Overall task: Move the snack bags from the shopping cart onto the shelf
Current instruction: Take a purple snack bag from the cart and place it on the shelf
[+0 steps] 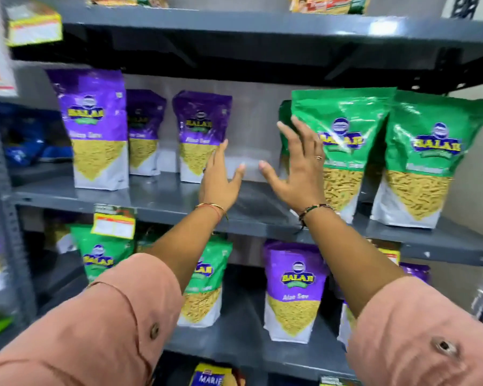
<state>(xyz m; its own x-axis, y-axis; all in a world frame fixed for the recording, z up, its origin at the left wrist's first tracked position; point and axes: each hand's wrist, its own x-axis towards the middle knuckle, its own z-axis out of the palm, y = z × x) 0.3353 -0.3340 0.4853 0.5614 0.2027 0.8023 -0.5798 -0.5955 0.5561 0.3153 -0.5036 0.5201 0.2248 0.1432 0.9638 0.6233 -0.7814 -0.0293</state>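
Snack bags are stood upright on the grey shelf (162,196): purple bags (94,129) to the left, green bags (343,140) to the right. The left hand (219,179) is spread open beside a purple bag (200,135), holding nothing. The right hand (299,165) is spread flat against a green bag. More bags (293,291) are seen on the shelf below.

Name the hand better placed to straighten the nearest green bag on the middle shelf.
Right. The right hand is open and already against the green bag's left edge; the left hand, also open, sits by a purple bag across the gap.
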